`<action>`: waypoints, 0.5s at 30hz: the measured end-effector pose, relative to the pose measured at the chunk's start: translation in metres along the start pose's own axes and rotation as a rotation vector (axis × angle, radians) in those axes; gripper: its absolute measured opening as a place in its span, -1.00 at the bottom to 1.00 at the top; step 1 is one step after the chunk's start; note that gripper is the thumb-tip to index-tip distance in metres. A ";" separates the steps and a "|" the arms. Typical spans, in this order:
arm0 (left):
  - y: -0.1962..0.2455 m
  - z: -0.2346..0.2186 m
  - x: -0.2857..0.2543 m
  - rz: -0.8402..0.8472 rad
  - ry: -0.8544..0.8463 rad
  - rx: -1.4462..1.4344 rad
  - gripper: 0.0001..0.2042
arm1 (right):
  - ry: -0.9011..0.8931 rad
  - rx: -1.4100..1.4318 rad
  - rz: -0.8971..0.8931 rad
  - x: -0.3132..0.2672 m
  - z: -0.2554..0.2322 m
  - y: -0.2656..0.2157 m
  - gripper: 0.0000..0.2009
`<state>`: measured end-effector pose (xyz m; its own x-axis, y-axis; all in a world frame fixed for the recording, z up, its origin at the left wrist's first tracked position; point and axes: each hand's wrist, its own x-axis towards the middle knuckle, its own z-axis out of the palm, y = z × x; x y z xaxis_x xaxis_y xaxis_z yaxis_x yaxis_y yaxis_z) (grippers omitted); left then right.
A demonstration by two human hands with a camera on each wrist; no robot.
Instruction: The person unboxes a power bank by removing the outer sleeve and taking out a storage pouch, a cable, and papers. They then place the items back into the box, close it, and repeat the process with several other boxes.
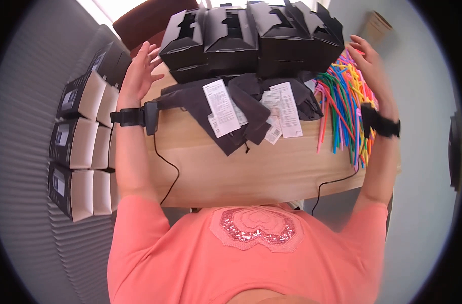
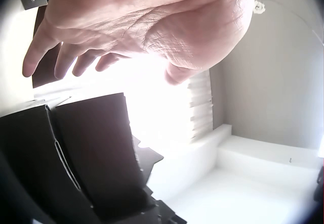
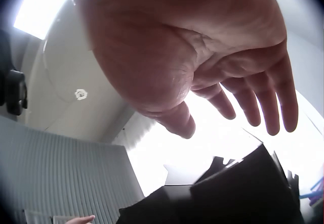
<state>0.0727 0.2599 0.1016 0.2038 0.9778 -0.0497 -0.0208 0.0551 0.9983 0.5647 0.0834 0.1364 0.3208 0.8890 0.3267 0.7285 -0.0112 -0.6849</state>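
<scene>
The left hand is raised just left of the row of black boxes, its fingers spread and holding nothing. On the other side, the right hand hovers above the colourful straws, beside the row's right end, also empty. The left wrist view shows the left palm with fingers extended above a black box. In the right wrist view the right hand has its fingers apart over black box flaps. Dark folded fabric with white labels lies before the boxes.
Stacked boxes with pale open sides stand left of the wooden table. A brown container is at the back right, and a dark red chair at the back left. Black cables run from both wrist cameras over the table's front edge.
</scene>
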 end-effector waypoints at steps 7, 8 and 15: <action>-0.036 -0.002 -0.120 0.143 -0.247 -0.021 -0.43 | -0.431 -0.121 -0.599 -0.088 0.014 -0.180 -0.54; -0.042 0.004 -0.138 0.117 -0.309 -0.012 -0.43 | -0.437 -0.120 -0.606 -0.089 0.025 -0.197 -0.54; -0.082 -0.009 -0.181 0.020 -0.401 0.150 -0.50 | -0.627 -0.195 -0.997 -0.055 0.095 -0.320 -0.65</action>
<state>0.0285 0.0800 0.0281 0.5694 0.8209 -0.0440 0.1079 -0.0215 0.9939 0.2566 0.0817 0.2755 -0.7505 0.6130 0.2469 0.5855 0.7901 -0.1815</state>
